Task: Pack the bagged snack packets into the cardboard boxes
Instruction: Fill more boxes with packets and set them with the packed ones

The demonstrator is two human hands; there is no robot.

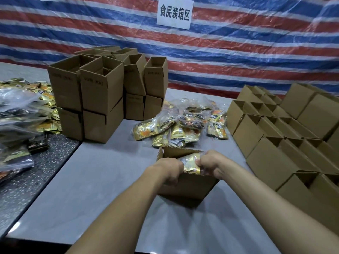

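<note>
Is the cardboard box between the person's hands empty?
No, a clear bag of gold snack packets sits in the open top of the box, and the left hand and right hand both grip it.

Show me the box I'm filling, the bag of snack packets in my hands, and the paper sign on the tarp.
cardboard box (190, 187): head view, front wall.
bag of snack packets (190, 165): head view, gold middle.
paper sign (175, 12): head view, centre.

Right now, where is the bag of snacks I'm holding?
Head view, low centre: the bag sits in the mouth of the near box, gripped by the left hand and right hand, with the bag pile behind it.
</note>
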